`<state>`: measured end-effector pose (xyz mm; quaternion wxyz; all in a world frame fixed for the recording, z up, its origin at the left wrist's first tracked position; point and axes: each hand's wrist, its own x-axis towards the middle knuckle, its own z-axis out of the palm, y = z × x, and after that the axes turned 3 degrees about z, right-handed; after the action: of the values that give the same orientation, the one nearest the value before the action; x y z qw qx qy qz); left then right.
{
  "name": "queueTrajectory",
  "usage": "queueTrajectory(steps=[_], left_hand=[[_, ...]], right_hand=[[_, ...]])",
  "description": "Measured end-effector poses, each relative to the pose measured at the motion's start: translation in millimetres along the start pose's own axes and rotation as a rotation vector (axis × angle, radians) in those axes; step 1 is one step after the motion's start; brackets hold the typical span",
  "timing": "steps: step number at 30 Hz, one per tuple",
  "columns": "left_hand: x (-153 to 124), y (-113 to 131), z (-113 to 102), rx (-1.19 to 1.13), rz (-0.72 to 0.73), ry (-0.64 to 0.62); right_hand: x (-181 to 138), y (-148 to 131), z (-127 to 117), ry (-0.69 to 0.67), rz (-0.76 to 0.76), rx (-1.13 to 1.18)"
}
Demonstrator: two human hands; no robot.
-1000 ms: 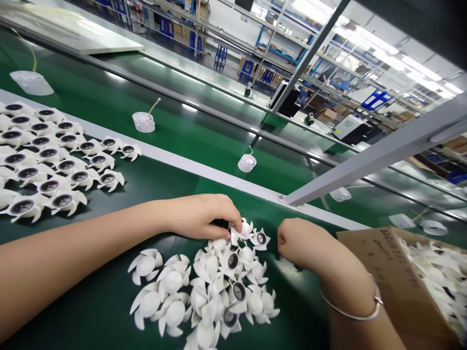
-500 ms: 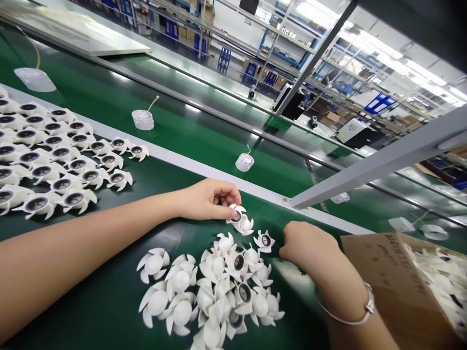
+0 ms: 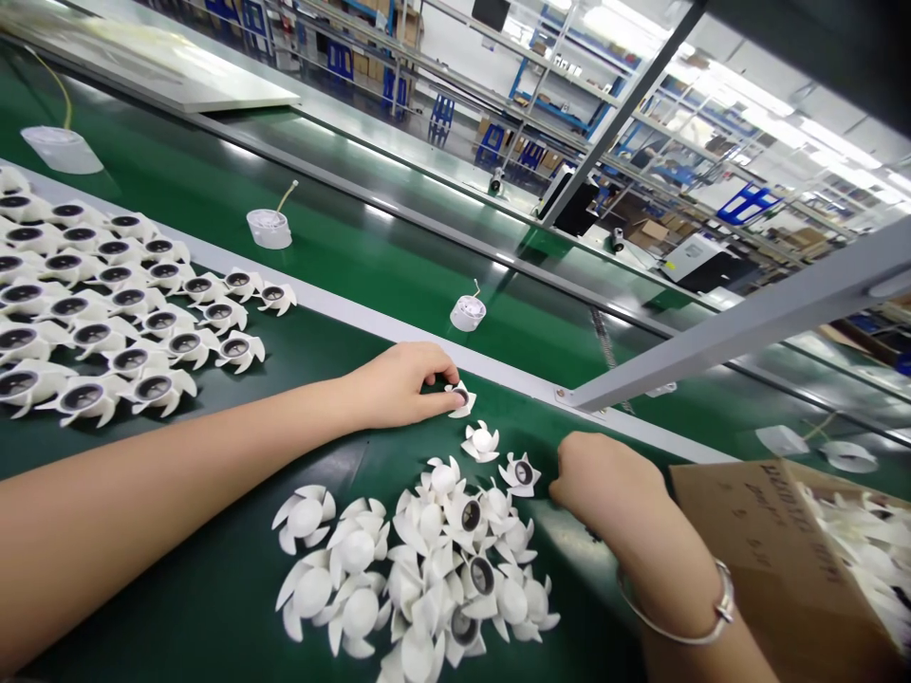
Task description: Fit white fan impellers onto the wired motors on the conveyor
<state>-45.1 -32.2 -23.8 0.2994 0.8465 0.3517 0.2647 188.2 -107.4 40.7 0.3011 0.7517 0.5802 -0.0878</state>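
Note:
My left hand (image 3: 402, 384) is closed on a small white fan impeller (image 3: 460, 398), held just above the green mat, beyond a loose heap of white impellers (image 3: 419, 564). One impeller (image 3: 481, 441) lies alone between the held one and the heap. My right hand (image 3: 602, 484), with a bracelet on its wrist, is curled shut near the heap's right side; its fingers are turned away and I cannot see what is in them.
Rows of impellers set hollow side up (image 3: 106, 304) fill the mat at the left. A cardboard box (image 3: 769, 550) with more impellers stands at the right. White round housings (image 3: 269, 228) ride the green conveyor (image 3: 356, 247) behind a grey rail (image 3: 370, 323). A grey frame bar (image 3: 747, 318) slants overhead.
My left hand has pulled one impeller out of the heap and carried it away from me towards the rail. A second impeller dropped off and lies alone. The right hand stayed put.

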Motion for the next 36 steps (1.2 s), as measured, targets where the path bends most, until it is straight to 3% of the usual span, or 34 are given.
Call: queueTrajectory(steps=[13, 18, 22, 26, 28, 33, 36], left_hand=[[-2, -6, -1, 0.012, 0.157, -0.134], [-2, -6, -1, -0.003, 0.165, -0.127], [-2, -7, 0, -0.021, 0.187, -0.119], [-2, -8, 1, -0.025, 0.213, -0.104], [-2, -8, 2, -0.024, 0.212, -0.103], [-2, -8, 2, -0.031, 0.203, -0.104], [-2, -8, 2, -0.035, 0.199, -0.107]], right_hand=[[1, -7, 1, 0.025, 0.015, -0.029], [7, 4, -3, 0.129, -0.090, -0.019], [14, 12, -9, 0.228, -0.376, 0.294], [27, 12, -8, 0.060, -0.628, 0.771], [34, 11, -5, 0.002, -0.651, 0.870], [48, 10, 3, 0.170, -0.565, 0.774], [52, 8, 7, 0.191, -0.553, 0.747]])
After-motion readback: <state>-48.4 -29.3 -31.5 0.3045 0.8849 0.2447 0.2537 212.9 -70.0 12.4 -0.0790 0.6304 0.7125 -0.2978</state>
